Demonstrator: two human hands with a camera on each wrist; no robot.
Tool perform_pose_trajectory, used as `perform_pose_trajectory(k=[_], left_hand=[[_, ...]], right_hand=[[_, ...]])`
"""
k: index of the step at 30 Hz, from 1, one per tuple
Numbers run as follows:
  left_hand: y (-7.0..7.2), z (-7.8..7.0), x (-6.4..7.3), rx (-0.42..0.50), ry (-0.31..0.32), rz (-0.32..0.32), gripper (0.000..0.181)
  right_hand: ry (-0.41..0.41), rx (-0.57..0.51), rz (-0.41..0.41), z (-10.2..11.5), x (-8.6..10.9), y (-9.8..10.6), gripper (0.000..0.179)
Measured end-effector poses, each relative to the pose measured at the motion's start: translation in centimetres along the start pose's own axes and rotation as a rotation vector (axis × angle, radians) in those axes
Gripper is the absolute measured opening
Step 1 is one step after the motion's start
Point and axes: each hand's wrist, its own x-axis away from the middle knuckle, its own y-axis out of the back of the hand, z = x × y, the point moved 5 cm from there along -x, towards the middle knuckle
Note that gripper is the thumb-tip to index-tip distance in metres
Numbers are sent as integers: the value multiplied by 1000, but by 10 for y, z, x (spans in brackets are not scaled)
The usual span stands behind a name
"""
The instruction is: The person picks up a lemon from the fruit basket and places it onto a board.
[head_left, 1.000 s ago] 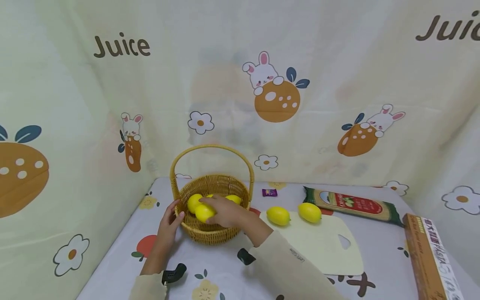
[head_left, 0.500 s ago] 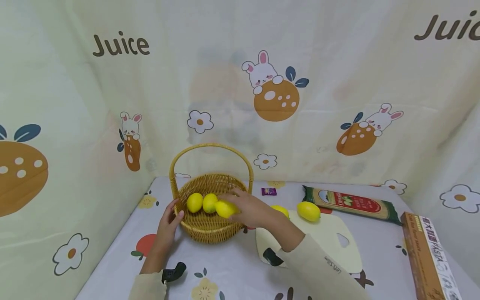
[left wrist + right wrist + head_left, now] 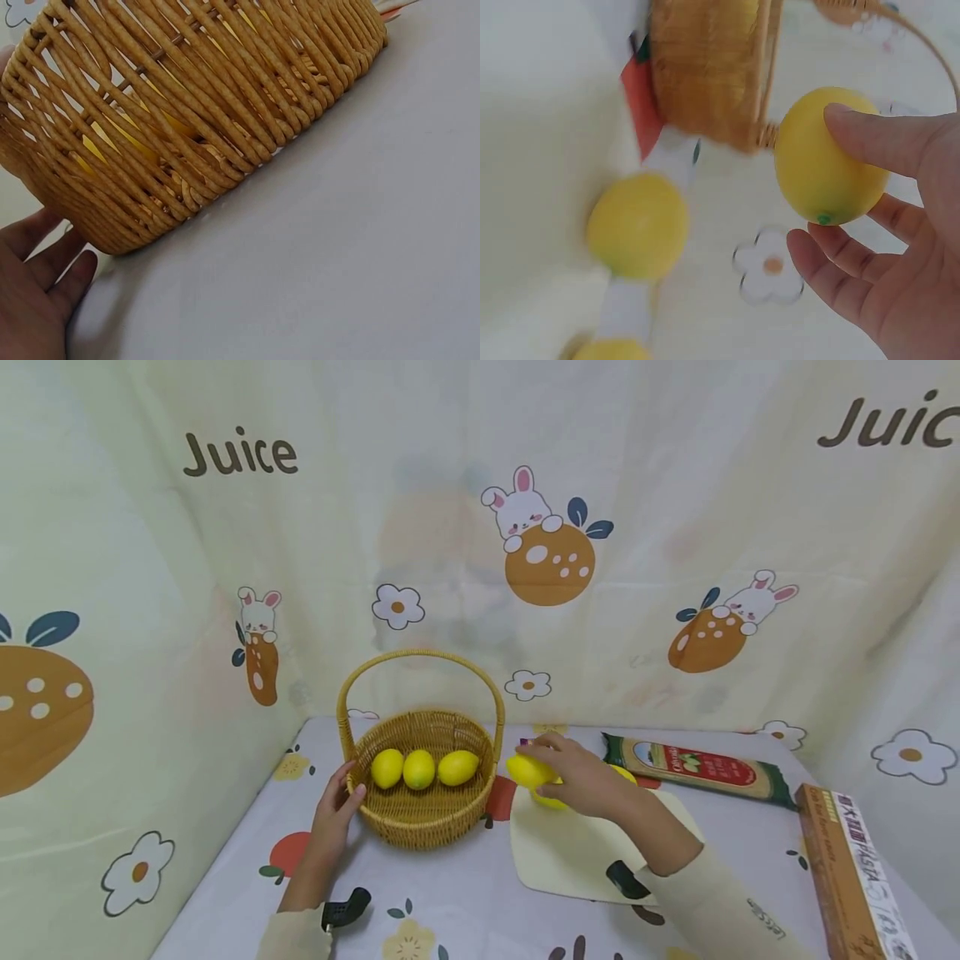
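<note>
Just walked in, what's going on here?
A person's right hand holds a lemon near the cream cutting board, where two more lemons lie. The left hand rests against the side of the wicker basket, which has three lemons inside.

The left hand (image 3: 333, 810) has fingers (image 3: 73, 279) extended; the right hand (image 3: 587, 777) grips, thumb (image 3: 885, 142) opposing.

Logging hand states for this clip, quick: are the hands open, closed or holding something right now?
Left hand: open, fingers against the side of the wicker basket.
Right hand: closed, holding a lemon between thumb and fingers.
</note>
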Motion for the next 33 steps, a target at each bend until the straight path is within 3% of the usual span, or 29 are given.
perform_pose_trajectory(k=[6,10,19,33], left_hand=[[2,-1,1,-7,13,-1,57],[2,-2,1,-6,2,-5,56],[1,1,-2,-12,-43,-6,58],[2,1,-1,5,-10,-1,57]], right_hand=[[-104,40,-21,-36,21,7,59],[-112,33,-41,-52,34,10,58],[-164,43,-49,-81,58,20,58],[-289,43,-64,-122,94,24,64]])
